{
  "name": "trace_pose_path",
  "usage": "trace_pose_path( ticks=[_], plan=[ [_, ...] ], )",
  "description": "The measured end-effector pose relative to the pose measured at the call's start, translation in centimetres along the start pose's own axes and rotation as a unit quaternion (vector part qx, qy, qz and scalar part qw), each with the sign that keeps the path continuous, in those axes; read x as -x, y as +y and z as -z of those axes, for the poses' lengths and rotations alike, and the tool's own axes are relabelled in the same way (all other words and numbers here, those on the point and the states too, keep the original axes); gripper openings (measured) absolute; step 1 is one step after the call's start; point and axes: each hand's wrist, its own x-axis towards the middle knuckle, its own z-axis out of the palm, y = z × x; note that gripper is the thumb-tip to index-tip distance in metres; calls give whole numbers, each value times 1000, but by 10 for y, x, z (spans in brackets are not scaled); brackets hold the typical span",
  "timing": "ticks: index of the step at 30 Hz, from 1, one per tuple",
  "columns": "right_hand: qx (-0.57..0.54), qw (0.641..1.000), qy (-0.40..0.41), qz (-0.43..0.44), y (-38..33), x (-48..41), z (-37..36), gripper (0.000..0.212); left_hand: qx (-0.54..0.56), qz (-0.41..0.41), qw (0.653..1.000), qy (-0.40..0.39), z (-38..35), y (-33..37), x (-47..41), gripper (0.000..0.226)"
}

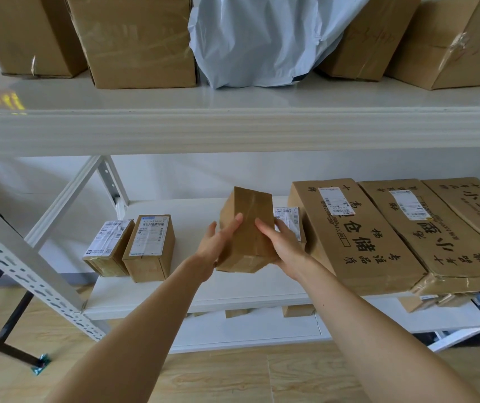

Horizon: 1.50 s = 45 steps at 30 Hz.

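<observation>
I hold a small taped cardboard box between both hands, tilted, above the middle white shelf. My left hand grips its left side, fingers wrapped onto the front face. On the right side my right hand grips it, with fingers on the face and palm under the lower corner. Behind my right hand a small labelled parcel rests on the shelf, partly hidden.
Two small labelled boxes stand at the shelf's left. Three long flat cartons lie at its right. The upper shelf carries large cartons and a white poly bag. A perforated metal upright leans at left over wood flooring.
</observation>
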Motion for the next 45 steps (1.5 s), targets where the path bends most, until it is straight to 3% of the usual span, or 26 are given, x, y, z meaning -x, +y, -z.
trace_pose_path(
  ticks=[3, 6, 10, 12, 21, 23, 26, 31, 35, 39, 45],
  plan=[
    [48, 998, 29, 33, -1, -6, 5, 43, 71, 14, 996, 45, 8, -5, -4, 94],
    [57, 998, 14, -18, -6, -3, 0, 40, 79, 2, 997, 12, 9, -8, 0, 68],
    [36, 998, -16, -44, -3, -6, -6, 94, 80, -4, 997, -21, 6, -7, 8, 67],
    [31, 999, -16, -35, 0, -8, -6, 100, 82, -16, 996, -5, 4, -5, 9, 71],
    [20, 999, 25, -15, 7, -8, -6, 69, 73, -36, 997, 17, 5, -2, 5, 74],
    [39, 998, 42, 14, 7, -5, -5, 54, 97, -18, 995, 27, 8, 0, 3, 66],
    [90, 991, 72, 62, 3, -1, -1, 49, 167, 15, 985, 37, 16, -1, 4, 50],
    [57, 998, 0, -28, -7, 5, -9, 62, 144, -4, 988, -52, 13, -7, 9, 40],
    [59, 996, -36, -64, -11, 12, -8, 42, 139, -5, 984, -108, 5, -6, 15, 47],
    [43, 995, -38, -82, -12, 14, -4, 42, 141, -22, 986, -89, -4, -4, 22, 44],
    [61, 993, -15, -98, -10, 19, -3, 37, 73, 5, 997, -37, -13, -4, 19, 67]
  ],
)
